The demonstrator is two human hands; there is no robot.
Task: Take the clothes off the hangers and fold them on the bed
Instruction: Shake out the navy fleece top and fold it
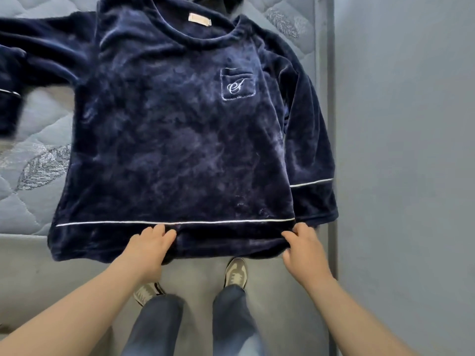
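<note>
Your left hand [150, 244] pinches the near hem [226, 237] of the navy velour pajama top [180, 137] around the middle and your right hand [304, 246] grips its near-right corner, while the top basically lies flat on the mattress [33, 196], stretching straight away from both grips, collar [205, 37] at the far end.

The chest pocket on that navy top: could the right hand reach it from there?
Probably yes: the right hand grips the navy top below, and nothing lies over the chest pocket or between them.
</note>
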